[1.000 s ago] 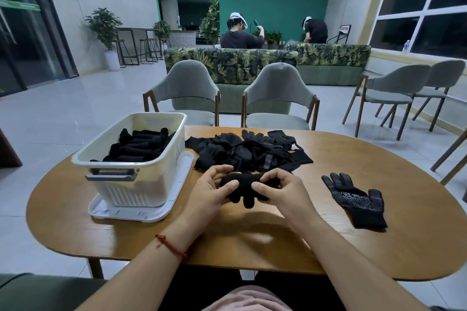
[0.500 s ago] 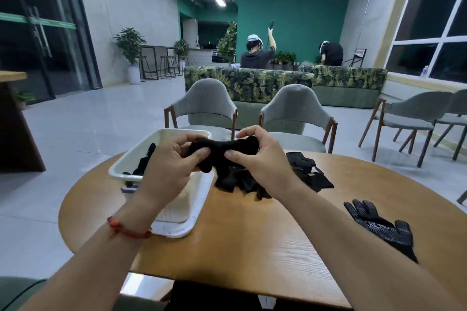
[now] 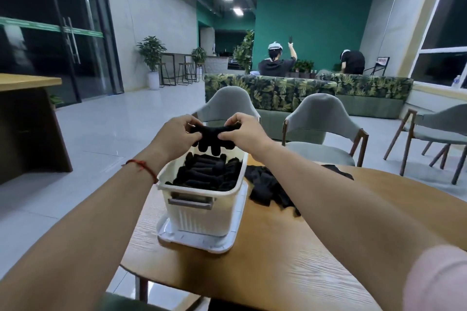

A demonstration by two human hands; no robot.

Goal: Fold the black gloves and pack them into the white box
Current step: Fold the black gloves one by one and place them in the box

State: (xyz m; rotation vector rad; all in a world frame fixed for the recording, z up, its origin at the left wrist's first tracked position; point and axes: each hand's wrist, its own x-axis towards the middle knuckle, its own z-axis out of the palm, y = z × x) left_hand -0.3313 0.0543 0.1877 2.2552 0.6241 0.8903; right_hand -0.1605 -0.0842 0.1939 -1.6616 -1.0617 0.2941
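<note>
The left hand [image 3: 174,137] and the right hand [image 3: 243,132] are raised side by side over the far end of the white box [image 3: 202,217]. Each has its thumb and curled fingers closed on one end of a folded black glove [image 3: 214,134]. The glove spans the small gap between the two hands. Its top edge is pulled into a band from one grip to the other, and its bunched fingers hang down below the thumbs. It is in the air, above the far rim of the box and not touching it.

A red string bracelet [image 3: 144,166] circles the left wrist. A pink sleeve [image 3: 434,278] shows at the near end of the right arm.

Directly below the hands, the box holds a heap of folded black gloves [image 3: 207,171], packed close together and reaching nearly to the rim. The box has a grey handle on its near wall and stands on a flat white lid [image 3: 197,241]. The lid lies on the left part of the wooden table [image 3: 278,272].

Just right of the box, a loose pile of black gloves [image 3: 267,184] lies on the tabletop, partly hidden behind the right forearm.

On the far side of the table stand two grey chairs [image 3: 321,118]. Behind them is a leaf-patterned sofa [image 3: 278,91], and two people [image 3: 275,63] are farther back by a green wall.
</note>
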